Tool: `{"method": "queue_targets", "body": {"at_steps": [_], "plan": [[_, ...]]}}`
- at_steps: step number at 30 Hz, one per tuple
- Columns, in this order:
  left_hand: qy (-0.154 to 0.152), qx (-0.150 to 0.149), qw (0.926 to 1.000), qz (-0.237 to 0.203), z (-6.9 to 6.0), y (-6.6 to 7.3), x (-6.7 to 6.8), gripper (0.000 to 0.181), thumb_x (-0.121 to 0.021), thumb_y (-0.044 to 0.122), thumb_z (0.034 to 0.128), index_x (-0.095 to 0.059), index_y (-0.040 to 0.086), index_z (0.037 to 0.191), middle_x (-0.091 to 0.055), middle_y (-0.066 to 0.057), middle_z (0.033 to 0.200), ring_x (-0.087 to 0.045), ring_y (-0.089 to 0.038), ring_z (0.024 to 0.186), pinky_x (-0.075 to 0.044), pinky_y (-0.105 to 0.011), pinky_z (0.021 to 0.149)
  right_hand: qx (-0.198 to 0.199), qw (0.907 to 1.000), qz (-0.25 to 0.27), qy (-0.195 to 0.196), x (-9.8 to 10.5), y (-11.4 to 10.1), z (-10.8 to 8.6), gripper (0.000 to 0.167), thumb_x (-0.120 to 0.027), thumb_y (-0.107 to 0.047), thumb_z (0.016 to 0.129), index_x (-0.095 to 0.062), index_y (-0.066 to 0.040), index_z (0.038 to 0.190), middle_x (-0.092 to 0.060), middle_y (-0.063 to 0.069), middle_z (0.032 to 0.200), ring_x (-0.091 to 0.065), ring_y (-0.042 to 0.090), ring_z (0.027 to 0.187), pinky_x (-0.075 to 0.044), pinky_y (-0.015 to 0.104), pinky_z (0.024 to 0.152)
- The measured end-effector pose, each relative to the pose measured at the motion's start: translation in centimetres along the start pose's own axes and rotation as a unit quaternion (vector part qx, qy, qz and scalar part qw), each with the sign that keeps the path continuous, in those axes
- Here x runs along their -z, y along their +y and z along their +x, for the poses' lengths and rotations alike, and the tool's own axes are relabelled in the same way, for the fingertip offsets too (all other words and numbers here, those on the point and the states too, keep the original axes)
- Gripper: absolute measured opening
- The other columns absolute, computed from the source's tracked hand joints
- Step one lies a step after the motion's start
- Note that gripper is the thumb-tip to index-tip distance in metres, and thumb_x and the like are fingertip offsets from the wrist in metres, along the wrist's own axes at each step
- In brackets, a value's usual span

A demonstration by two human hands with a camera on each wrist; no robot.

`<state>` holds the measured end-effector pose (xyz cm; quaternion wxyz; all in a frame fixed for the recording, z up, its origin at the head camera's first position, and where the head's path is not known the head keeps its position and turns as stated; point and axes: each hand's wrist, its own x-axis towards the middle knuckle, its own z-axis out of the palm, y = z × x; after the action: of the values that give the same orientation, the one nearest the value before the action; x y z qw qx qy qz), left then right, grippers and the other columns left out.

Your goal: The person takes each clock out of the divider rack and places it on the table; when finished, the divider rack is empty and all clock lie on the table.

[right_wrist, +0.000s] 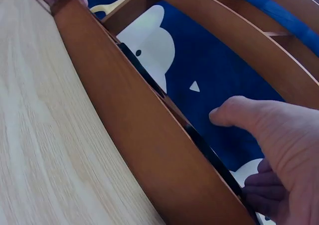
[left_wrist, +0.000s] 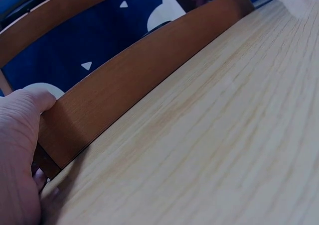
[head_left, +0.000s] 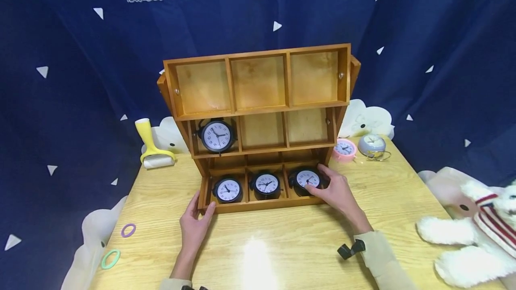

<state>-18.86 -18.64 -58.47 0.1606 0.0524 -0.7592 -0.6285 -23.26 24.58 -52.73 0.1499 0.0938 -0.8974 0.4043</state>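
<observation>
Touching clock (head_left: 305,175); curtain (head_left: 314,17): "sweet", perhaps "smile"

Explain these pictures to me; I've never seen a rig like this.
There is no machine: each grip is a person's bare hand. The wide picture comes from a camera worn on the head, the two close ones from cameras on the wrists. On the pale wooden table stands a brown wooden three-tier rack with four round black clocks in it. The left grip holds the rack's lower left corner; the right grip is at the bottom-right clock, perhaps holding it. Nearby lies a yellow-handled white roller.
</observation>
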Motion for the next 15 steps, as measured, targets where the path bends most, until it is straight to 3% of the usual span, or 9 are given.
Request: {"method": "queue_targets", "body": {"at_steps": [15], "plan": [[0.002, -0.008, 0.9999, -0.007, 0.1, -0.1, 0.0, 0.067, -0.081, 0.016, 0.0941, -0.051, 0.002, 0.152, -0.054, -0.023, 0.151, -0.051, -0.034, 0.14, -0.04, -0.009, 0.106, 0.038, 0.9936, -0.106, -0.006, -1.4, -0.3, 0.5, 0.088, -0.096, -0.034, 0.07, -0.058, 0.015, 0.133, -0.062, 0.035, 0.127, -0.06, 0.049, 0.116, -0.053, 0.063, 0.098]]}}
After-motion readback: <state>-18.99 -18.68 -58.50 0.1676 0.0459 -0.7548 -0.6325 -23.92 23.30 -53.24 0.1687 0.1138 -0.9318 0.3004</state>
